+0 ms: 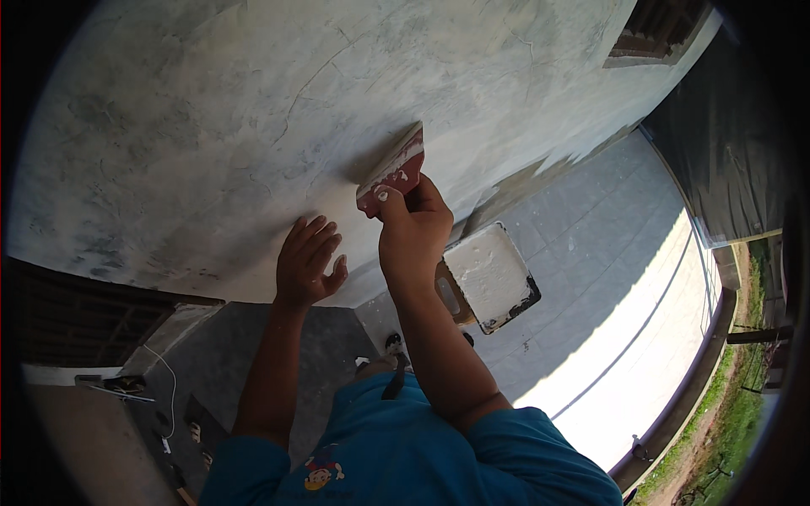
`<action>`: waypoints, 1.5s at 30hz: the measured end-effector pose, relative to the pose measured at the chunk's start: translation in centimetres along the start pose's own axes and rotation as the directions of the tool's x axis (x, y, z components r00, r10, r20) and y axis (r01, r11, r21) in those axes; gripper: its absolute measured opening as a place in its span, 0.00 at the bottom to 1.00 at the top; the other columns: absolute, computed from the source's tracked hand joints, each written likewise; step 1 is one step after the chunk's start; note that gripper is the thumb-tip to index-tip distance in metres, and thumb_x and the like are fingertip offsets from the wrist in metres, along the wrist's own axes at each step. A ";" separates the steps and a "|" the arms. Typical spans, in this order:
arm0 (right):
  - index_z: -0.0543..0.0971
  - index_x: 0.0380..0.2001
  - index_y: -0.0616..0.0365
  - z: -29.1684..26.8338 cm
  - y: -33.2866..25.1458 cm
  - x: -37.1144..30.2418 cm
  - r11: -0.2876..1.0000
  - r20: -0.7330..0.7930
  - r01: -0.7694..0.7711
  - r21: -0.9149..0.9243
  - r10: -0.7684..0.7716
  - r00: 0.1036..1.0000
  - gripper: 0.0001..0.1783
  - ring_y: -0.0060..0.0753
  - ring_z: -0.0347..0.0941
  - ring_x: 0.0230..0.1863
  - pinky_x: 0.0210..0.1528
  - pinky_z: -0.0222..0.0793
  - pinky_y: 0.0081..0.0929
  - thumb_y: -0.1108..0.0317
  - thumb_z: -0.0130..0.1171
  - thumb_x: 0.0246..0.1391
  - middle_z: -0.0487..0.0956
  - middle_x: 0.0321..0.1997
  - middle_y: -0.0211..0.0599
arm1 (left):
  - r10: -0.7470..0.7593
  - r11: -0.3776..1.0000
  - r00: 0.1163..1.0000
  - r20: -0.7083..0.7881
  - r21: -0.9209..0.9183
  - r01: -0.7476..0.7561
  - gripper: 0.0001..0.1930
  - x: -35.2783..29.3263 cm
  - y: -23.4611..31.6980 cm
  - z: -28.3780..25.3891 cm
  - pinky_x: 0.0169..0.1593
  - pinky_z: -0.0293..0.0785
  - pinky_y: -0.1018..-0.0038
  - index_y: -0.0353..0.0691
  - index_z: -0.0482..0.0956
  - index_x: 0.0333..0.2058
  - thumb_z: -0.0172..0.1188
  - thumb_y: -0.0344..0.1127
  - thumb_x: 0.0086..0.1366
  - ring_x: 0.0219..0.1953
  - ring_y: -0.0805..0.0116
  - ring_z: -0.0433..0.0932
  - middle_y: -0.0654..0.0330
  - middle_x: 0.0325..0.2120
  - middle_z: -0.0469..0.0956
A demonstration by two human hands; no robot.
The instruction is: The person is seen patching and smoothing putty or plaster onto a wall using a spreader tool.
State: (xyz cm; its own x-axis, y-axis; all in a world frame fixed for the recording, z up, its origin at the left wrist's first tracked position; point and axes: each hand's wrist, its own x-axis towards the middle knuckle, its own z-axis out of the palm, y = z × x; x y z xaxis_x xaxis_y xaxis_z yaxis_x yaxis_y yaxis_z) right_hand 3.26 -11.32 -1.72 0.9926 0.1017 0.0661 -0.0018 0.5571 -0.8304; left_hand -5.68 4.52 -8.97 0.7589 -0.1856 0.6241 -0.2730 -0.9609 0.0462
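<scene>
My right hand (415,240) grips a wide putty knife (396,173) with a dark red body smeared with white. My thumb lies across its near side, and its pale long edge meets or nearly meets the wall (228,126). The wall is coated in patchy white and grey, with thin cracks. Left of the knife, my left hand (308,263) is open, fingers up and thumb apart. It is against the wall or just off it; I cannot tell which. Below my right hand, a dark-edged tray (533,291) on the floor holds white paste.
A brown board-like piece (456,297) lies beside the tray. The grey tiled floor (582,228) is sunlit toward the right, ending at a low kerb (717,337). A dark sheet (717,143) hangs at right. A white cord (175,379) and small items lie at lower left.
</scene>
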 end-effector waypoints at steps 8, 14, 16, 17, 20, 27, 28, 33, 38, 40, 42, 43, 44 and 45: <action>0.77 0.39 0.73 -2.9 -0.5 -2.6 0.998 -0.049 -0.059 0.034 0.061 0.997 0.12 0.23 0.78 0.33 0.38 0.76 0.22 0.78 0.51 0.52 0.82 0.35 0.42 | -0.050 0.995 0.998 -0.028 -0.082 0.048 0.12 -3.1 1.0 -0.7 0.62 0.65 0.55 0.37 0.81 0.36 0.62 0.35 0.54 0.54 0.57 0.76 0.56 0.43 0.81; 0.79 0.35 0.71 -4.7 2.9 0.8 0.988 -0.209 0.014 -0.156 -0.047 0.977 0.12 0.22 0.75 0.28 0.32 0.72 0.21 0.77 0.49 0.51 0.81 0.28 0.38 | -0.078 0.987 0.997 0.008 -0.142 0.079 0.12 -5.5 1.6 -0.3 0.62 0.65 0.56 0.37 0.82 0.36 0.62 0.36 0.54 0.53 0.57 0.76 0.55 0.42 0.81; 0.79 0.38 0.68 -2.5 3.0 0.4 0.930 -0.124 0.084 -0.357 -0.137 0.983 0.14 0.21 0.70 0.23 0.28 0.66 0.25 0.74 0.49 0.51 0.80 0.24 0.38 | -0.056 0.983 0.998 0.036 -0.170 0.062 0.12 -5.4 1.6 0.1 0.62 0.65 0.56 0.37 0.82 0.36 0.62 0.36 0.55 0.53 0.57 0.76 0.55 0.42 0.81; 0.79 0.41 0.67 -0.8 2.5 -0.9 0.907 -0.084 0.118 -0.405 -0.165 0.983 0.15 0.22 0.70 0.23 0.29 0.68 0.26 0.73 0.50 0.51 0.79 0.24 0.40 | -0.060 0.983 0.997 0.043 -0.170 0.066 0.13 -5.6 1.5 0.1 0.62 0.65 0.55 0.37 0.81 0.37 0.61 0.37 0.55 0.53 0.56 0.76 0.55 0.42 0.81; 0.78 0.40 0.71 0.1 2.3 -4.6 0.956 0.013 0.029 -0.293 -0.027 1.000 0.12 0.19 0.75 0.31 0.36 0.73 0.21 0.76 0.51 0.53 0.81 0.32 0.36 | -0.055 0.985 0.997 0.060 -0.163 0.064 0.13 -6.3 1.4 0.1 0.62 0.64 0.53 0.36 0.81 0.38 0.61 0.37 0.56 0.54 0.55 0.75 0.54 0.43 0.81; 0.78 0.43 0.72 -12.8 8.5 -1.5 0.957 -0.314 -0.182 -0.227 0.105 0.944 0.15 0.24 0.77 0.32 0.38 0.75 0.24 0.77 0.50 0.53 0.82 0.36 0.39 | -0.091 0.978 0.977 0.191 -0.165 0.123 0.20 -5.3 1.4 1.3 0.65 0.59 0.51 0.35 0.78 0.46 0.61 0.38 0.56 0.59 0.50 0.71 0.51 0.50 0.77; 0.79 0.42 0.72 -15.1 8.6 -0.7 0.934 -0.386 -0.238 -0.266 0.123 0.914 0.15 0.23 0.76 0.30 0.36 0.73 0.23 0.76 0.50 0.54 0.81 0.35 0.37 | -0.090 0.977 0.970 0.225 -0.169 0.130 0.22 -4.8 1.7 1.9 0.66 0.58 0.51 0.34 0.77 0.49 0.61 0.37 0.56 0.61 0.49 0.69 0.50 0.53 0.76; 0.81 0.35 0.68 -21.6 11.5 4.3 0.964 -0.544 -0.189 -0.185 0.059 0.837 0.14 0.27 0.74 0.25 0.30 0.68 0.30 0.68 0.53 0.52 0.81 0.24 0.39 | 0.078 0.994 0.927 0.368 -0.102 -0.043 0.28 3.1 4.0 5.6 0.69 0.50 0.51 0.33 0.71 0.57 0.59 0.39 0.58 0.67 0.49 0.60 0.47 0.61 0.66; 0.80 0.35 0.66 -23.5 11.7 7.9 0.883 -0.586 -0.211 -0.420 -0.086 0.805 0.13 0.47 0.79 0.32 0.36 0.71 0.38 0.67 0.54 0.52 0.81 0.29 0.51 | 0.205 0.960 0.883 0.422 0.089 -0.265 0.29 10.0 4.5 10.1 0.72 0.42 0.53 0.34 0.71 0.58 0.57 0.41 0.58 0.70 0.54 0.54 0.49 0.64 0.63; 0.80 0.37 0.65 -23.4 11.3 9.0 0.855 -0.585 -0.168 -0.491 -0.180 0.791 0.13 0.48 0.79 0.32 0.37 0.71 0.39 0.67 0.54 0.53 0.81 0.30 0.51 | 0.208 0.955 0.879 0.428 0.104 -0.277 0.29 11.8 4.5 11.3 0.72 0.42 0.53 0.34 0.71 0.58 0.57 0.41 0.58 0.70 0.55 0.53 0.50 0.64 0.63; 0.80 0.39 0.64 -23.0 11.2 10.3 0.818 -0.572 -0.121 -0.563 -0.280 0.771 0.14 0.50 0.78 0.33 0.37 0.71 0.39 0.67 0.53 0.54 0.81 0.31 0.51 | 0.214 0.949 0.889 0.405 0.129 -0.288 0.29 13.0 4.7 11.8 0.72 0.41 0.53 0.35 0.71 0.57 0.56 0.42 0.59 0.70 0.56 0.53 0.51 0.64 0.63; 0.80 0.42 0.62 -22.8 11.3 10.8 0.770 -0.531 -0.063 -0.635 -0.375 0.760 0.15 0.50 0.78 0.32 0.37 0.71 0.39 0.67 0.52 0.56 0.81 0.31 0.51 | 0.216 0.948 0.885 0.413 0.128 -0.291 0.29 13.2 4.8 12.2 0.72 0.41 0.53 0.35 0.71 0.57 0.56 0.42 0.59 0.70 0.56 0.53 0.51 0.64 0.63; 0.80 0.46 0.60 -22.6 11.3 11.3 0.712 -0.480 -0.007 -0.702 -0.466 0.743 0.16 0.51 0.78 0.32 0.37 0.71 0.39 0.67 0.52 0.57 0.81 0.31 0.52 | 0.183 0.958 0.895 0.407 0.130 -0.255 0.28 13.3 5.0 12.5 0.71 0.42 0.52 0.35 0.71 0.58 0.56 0.41 0.59 0.70 0.56 0.53 0.52 0.64 0.63; 0.80 0.46 0.60 -22.7 11.2 11.8 0.715 -0.485 -0.014 -0.699 -0.460 0.744 0.16 0.51 0.78 0.32 0.37 0.71 0.39 0.67 0.52 0.57 0.81 0.31 0.52 | 0.149 0.967 0.904 0.401 0.132 -0.218 0.28 13.3 5.0 12.8 0.71 0.42 0.50 0.35 0.71 0.58 0.57 0.41 0.59 0.70 0.56 0.53 0.54 0.64 0.63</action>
State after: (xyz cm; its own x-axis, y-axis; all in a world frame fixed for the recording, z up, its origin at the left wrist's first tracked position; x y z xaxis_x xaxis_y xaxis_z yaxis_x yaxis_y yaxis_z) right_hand 17.71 -22.61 -22.81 0.7980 -0.5803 0.1624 0.0692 -0.1795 -0.9813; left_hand 10.65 -5.44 -10.42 0.8822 -0.3936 0.2583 -0.3515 -0.9157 -0.1948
